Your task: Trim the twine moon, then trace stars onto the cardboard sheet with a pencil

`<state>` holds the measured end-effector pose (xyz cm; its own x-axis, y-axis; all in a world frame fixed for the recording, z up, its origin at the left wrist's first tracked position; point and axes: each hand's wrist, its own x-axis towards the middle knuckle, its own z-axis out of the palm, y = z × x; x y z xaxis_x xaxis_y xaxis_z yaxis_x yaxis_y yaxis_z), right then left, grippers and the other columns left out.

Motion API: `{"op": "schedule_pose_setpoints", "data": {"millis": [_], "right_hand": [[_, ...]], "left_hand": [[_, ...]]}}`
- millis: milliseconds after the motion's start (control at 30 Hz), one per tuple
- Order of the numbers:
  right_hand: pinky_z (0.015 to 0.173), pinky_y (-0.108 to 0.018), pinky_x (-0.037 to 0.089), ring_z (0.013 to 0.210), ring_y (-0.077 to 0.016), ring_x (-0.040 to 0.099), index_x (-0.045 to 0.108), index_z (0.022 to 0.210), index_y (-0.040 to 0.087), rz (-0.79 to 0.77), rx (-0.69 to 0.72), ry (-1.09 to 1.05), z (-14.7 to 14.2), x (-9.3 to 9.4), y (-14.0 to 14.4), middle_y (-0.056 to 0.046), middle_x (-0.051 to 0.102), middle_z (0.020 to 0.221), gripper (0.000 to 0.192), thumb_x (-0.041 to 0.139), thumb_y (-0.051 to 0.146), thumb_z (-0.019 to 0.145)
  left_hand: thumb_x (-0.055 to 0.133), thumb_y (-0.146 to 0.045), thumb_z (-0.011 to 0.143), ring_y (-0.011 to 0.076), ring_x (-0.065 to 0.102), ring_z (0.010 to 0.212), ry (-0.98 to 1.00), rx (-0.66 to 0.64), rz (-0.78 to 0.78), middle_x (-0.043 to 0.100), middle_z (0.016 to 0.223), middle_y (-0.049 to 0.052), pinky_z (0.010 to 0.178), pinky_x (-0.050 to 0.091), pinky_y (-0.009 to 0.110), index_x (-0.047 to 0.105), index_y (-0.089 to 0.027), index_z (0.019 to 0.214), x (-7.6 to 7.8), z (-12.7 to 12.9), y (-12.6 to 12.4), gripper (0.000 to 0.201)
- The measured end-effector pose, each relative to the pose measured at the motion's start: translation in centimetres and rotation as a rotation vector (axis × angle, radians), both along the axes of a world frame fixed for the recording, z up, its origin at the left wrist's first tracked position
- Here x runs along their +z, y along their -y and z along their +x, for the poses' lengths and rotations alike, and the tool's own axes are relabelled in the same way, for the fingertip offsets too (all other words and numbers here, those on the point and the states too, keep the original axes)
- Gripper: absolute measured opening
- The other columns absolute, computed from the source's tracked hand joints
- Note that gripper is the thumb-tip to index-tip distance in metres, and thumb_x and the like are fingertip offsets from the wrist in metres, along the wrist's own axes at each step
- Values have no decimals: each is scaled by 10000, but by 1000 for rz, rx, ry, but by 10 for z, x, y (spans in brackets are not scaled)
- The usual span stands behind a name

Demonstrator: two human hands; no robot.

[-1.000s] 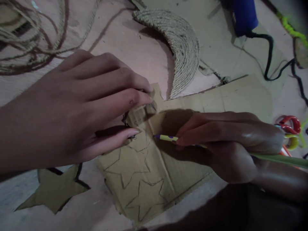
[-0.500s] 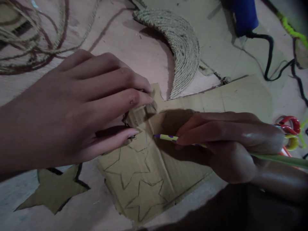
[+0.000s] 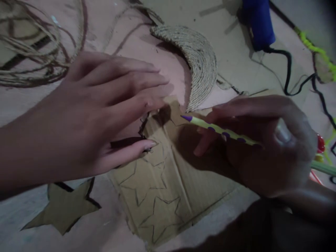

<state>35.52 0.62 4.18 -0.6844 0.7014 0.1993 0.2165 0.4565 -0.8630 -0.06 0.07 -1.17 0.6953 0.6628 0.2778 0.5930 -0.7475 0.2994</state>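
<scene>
The cardboard sheet is being pinned down under the left hand, fingers spread flat, nothing gripped. A dotted pencil is being pinched in the right hand, its tip raised just beyond the left fingertips.

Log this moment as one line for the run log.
left hand flat on star template over cardboard sheet | right hand holds pencil, tip off sheet | cut-out star lower left

Dim, warm light; motion blur on both hands, corners darkened, shadows falling toward the viewer.
</scene>
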Motion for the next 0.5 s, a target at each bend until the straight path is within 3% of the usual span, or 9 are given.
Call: {"op": "schedule_pose_setpoints", "data": {"millis": [100,233,300,433,500], "right_hand": [[752,-270,719,887,-205,894,958,1097,283,-101,33,27,-1,4,-18,-42,908,1024,116,873,275,1175],[592,-255,647,681,-187,831,892,859,218,-314,28,-34,-16,-2,-36,-27,859,817,303,744,57,1070],[544,-228,639,602,-171,809,904,854,213,-397,8,-82,-22,-10,-37,-12,859,774,350,687,-3,1023],[538,-221,668,622,-182,836,949,885,217,-328,-20,-120,-24,-20,-32,-14,887,790,387,666,-42,931],[522,-221,655,623,-186,836,952,882,222,-279,-11,-127,-24,-23,-32,-11,882,775,380,681,-41,908]], "left_hand": [[429,-662,1385,350,493,1993,-7,-28,-68,548,2093,36,1702,332,619,553,-298,1923,1,1,-3,661],[424,-683,1378,289,474,2003,11,-40,-99,506,2117,3,1742,227,503,595,-337,1906,-3,0,-5,654],[425,-695,1368,287,507,1981,31,-29,-102,522,2108,-5,1734,249,499,627,-362,1869,-6,0,-4,635],[438,-672,1349,327,540,1959,48,-34,-110,563,2079,-20,1728,300,562,642,-380,1864,-9,-1,-3,626],[479,-654,1332,382,585,1925,62,-50,-118,580,2065,-15,1698,376,664,636,-383,1881,-7,1,-4,633]]}}
